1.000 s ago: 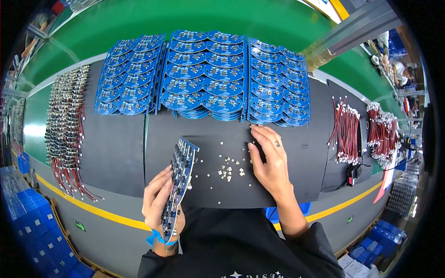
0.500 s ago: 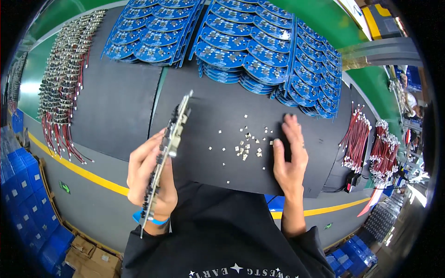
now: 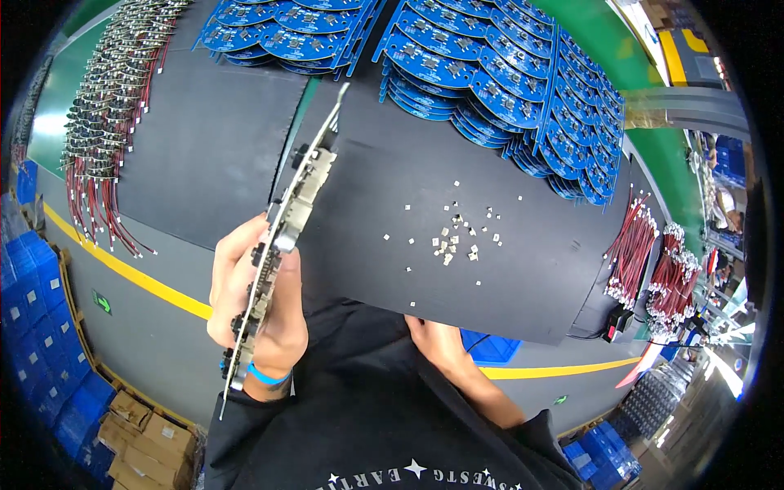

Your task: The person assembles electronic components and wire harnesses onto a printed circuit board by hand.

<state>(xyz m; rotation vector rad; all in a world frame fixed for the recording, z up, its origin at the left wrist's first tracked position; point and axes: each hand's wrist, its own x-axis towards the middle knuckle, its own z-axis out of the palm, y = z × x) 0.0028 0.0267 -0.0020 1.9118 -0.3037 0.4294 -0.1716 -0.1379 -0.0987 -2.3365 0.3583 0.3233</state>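
Note:
My left hand [image 3: 282,322] is closed around a populated circuit board [image 3: 286,233], held up on edge above the near side of the black mat. Dark parts and pale connectors stick out from the board's sides. My right hand [image 3: 437,339] is low at the mat's near edge, close to my shirt; its fingers are mostly hidden under that edge, so their pose does not show. Loose small white connectors [image 3: 473,255] lie scattered on the mat [image 3: 523,286] between the hands and the far stacks.
Stacks of blue circuit board panels [image 3: 437,73] fill the far side. Rows of finished-looking boards with red wires [image 3: 102,204] lie at the left. Bundles of red-black cables [image 3: 633,253] rest at the right. Blue bins [image 3: 33,302] and cardboard boxes [image 3: 151,441] stand on the floor.
My right hand has left the mat beside the loose connectors and dropped to the near edge. The board in my left hand appears larger and closer. The whole view has shifted slightly.

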